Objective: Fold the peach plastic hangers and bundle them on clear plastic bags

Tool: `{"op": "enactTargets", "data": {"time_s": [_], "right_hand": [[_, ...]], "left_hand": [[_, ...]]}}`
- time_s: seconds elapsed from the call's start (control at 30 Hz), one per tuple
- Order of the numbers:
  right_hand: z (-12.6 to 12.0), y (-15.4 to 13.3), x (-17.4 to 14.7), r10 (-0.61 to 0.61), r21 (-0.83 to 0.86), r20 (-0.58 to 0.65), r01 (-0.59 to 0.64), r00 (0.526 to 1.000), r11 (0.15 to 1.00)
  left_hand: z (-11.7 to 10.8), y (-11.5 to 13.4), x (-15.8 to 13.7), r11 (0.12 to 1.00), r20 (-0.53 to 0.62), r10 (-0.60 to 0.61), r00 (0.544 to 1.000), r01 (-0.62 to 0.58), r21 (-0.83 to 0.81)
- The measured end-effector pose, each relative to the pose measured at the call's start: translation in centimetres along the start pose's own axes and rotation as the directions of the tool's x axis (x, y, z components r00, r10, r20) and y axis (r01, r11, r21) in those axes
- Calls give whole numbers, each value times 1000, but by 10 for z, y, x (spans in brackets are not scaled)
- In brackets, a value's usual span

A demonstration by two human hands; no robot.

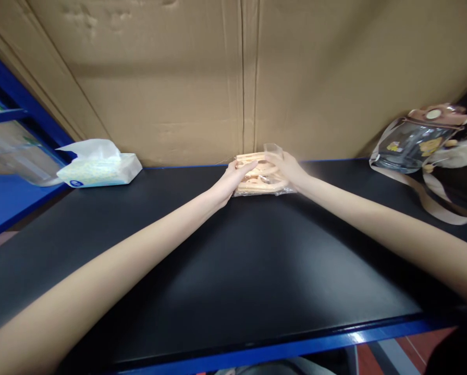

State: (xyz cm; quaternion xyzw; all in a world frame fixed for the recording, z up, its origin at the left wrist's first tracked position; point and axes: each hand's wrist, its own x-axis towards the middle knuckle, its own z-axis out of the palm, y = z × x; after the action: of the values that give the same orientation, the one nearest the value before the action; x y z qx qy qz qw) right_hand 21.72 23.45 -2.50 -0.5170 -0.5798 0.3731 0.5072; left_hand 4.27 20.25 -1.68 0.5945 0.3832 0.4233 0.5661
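Note:
A clear plastic packet [259,186] of pale, peach-coloured flat pieces lies at the far edge of the black tabletop, close to the cardboard. What kind of pieces they are I cannot make out. My left hand [230,181] grips the packet's left side, with the thumb over its top. On the opposite side my right hand [290,169] holds it, fingers reaching across the upper right corner. Both arms are stretched far forward, and some fingertips are hidden behind the packet.
A tissue pack [100,169] with a tissue sticking out stands at the left. On the right is a clear water bottle [413,143] with a brown lid, a strap [432,200] and a fluffy charm. Cardboard [171,94] walls the back; a blue shelf frame [10,200] stands left.

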Motion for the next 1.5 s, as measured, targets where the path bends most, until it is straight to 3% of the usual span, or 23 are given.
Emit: {"op": "enactTargets", "data": {"time_s": [0.2, 0.27, 0.37, 0.57, 0.77, 0.87, 0.93, 1.03, 1.13, 1.23, 1.37, 1.5], "right_hand": [[1, 12, 10, -139, -268, -167, 90, 976, 959], [-2, 11, 10, -263, -472, -137, 171, 955, 865], [-6, 7, 12, -359, -719, 60, 290, 931, 632], [-16, 1, 25, -277, -717, 355, 450, 893, 532], [-25, -8, 20, -257, -736, 441, 510, 860, 445], [-31, -25, 5, -348, -738, 421, 540, 837, 404], [-34, -40, -15, -448, -708, 411, 588, 794, 392], [-37, -62, -58, -553, -655, 411, 657, 725, 374], [-35, -64, -101, -504, -598, 509, 708, 698, 376], [-32, -44, -128, -393, -535, 640, 750, 660, 390], [-32, -18, -136, -192, -555, 710, 706, 677, 440], [-35, -17, -135, -72, -580, 731, 673, 679, 458]], "left_hand": [[-7, 2, -4, 970, -59, -8, 998, 22, 241], [-10, 2, -3, 944, -74, -6, 997, 31, 330], [-11, 2, -2, 895, -102, 12, 995, 34, 445], [-12, 1, 0, 808, -29, 59, 998, -31, 589], [-11, -1, -2, 718, -54, 107, 993, -40, 695], [-6, 0, -21, 599, -25, 197, 980, -100, 795], [-2, 1, -41, 476, 45, 257, 965, -167, 864], [3, 1, -74, 376, 161, 233, 959, -241, 895], [4, -1, -102, 323, 275, 169, 946, -317, 892], [0, 0, -116, 280, 379, 104, 919, -393, 876], [-7, 4, -118, 257, 457, -27, 889, -435, 863], [-9, 6, -116, 243, 458, -91, 885, -426, 872]]}}
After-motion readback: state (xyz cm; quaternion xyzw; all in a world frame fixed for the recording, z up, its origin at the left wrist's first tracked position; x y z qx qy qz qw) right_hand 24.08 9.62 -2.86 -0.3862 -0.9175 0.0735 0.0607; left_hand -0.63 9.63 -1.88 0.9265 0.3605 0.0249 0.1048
